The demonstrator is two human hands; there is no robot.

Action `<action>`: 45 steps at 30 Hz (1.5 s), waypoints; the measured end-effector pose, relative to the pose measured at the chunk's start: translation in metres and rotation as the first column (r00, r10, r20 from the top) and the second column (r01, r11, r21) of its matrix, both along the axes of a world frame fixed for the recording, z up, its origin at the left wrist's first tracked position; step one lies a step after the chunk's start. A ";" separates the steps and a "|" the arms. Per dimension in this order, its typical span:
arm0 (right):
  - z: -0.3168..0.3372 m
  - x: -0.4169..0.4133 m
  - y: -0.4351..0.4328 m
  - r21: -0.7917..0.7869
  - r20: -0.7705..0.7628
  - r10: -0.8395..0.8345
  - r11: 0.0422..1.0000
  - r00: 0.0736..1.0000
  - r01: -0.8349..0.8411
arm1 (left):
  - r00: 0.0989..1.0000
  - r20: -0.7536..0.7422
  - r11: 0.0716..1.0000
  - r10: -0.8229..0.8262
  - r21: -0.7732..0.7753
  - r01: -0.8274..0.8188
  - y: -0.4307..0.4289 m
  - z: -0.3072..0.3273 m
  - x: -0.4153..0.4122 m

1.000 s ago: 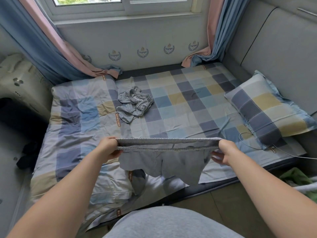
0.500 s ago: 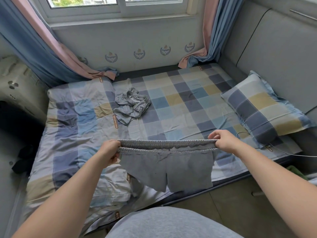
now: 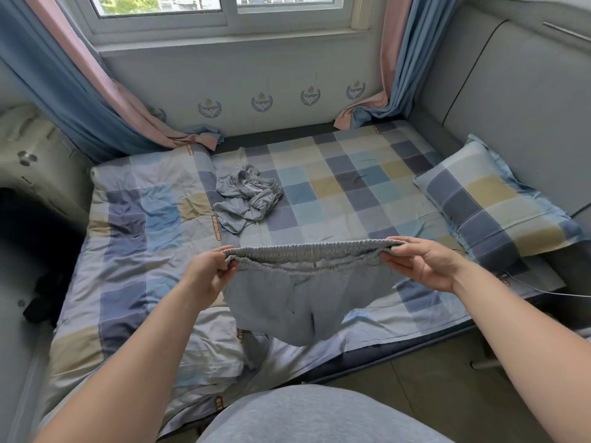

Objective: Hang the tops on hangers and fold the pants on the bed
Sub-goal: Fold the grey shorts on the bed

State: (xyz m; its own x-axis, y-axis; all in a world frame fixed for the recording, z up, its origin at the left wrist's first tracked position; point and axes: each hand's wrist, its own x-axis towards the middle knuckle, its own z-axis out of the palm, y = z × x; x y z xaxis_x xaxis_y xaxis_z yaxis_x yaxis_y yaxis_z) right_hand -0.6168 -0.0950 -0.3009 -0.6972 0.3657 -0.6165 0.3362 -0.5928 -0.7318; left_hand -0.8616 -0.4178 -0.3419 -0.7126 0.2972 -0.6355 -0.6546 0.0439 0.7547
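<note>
Grey pants (image 3: pixel 303 302) hang in the air above the near part of the bed (image 3: pixel 335 199). I stretch them wide by their elastic waistband (image 3: pixel 313 247), and the legs dangle toward the bed's front edge.

In the head view, my left hand (image 3: pixel 208 276) pinches one end of the waistband, its fingers (image 3: pixel 224 270) curled tight round the fabric. My right hand (image 3: pixel 422 263) holds the other end with only thumb and fingertips (image 3: pixel 391 251) closed on the band, the palm turned up and looser. A second grey garment (image 3: pixel 246 199) lies crumpled near the middle of the bed, and a pillow (image 3: pixel 492 212) rests at the bed's right side.

The lighter right pinch worries me. I think the stretched elastic could snap out of it, dropping the pants in a heap or off the bed's front edge. The front of the waistband sags below the back and the legs hang bunched, so laying them down like this would probably crease the fold or skew it.
</note>
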 end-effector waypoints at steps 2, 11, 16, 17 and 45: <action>0.002 -0.001 0.000 -0.010 -0.060 0.006 1.000 0.998 -0.006 | 0.932 -0.322 0.966 -0.168 -0.240 0.091 0.000 -0.001 0.003; -0.006 -0.011 -0.004 0.829 0.152 0.008 0.543 0.988 -0.132 | 0.462 -0.676 0.711 -0.574 -0.691 -0.128 -0.013 -0.004 -0.009; 0.005 -0.009 -0.008 0.925 0.163 0.011 0.346 0.987 -0.157 | 0.705 -0.638 0.911 -0.310 -0.411 0.029 -0.010 0.009 -0.014; 0.007 -0.009 -0.008 0.923 0.158 0.011 0.355 0.987 -0.152 | 0.746 -0.613 0.945 -0.261 -0.321 0.066 -0.009 0.011 -0.015; 0.066 -0.045 -0.112 0.644 -0.130 0.308 0.749 0.942 -0.155 | 0.771 -0.452 0.809 -0.448 0.162 0.566 0.066 0.088 0.081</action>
State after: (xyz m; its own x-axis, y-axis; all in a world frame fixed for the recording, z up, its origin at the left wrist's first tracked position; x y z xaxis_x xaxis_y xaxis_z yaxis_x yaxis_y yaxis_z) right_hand -0.6620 -0.2065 -0.2354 -0.8964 0.4211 -0.1382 0.1925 0.0889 -0.9773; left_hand -0.7809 -0.3519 -0.2534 -0.5675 0.8019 -0.1868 -0.2589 0.0416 0.9650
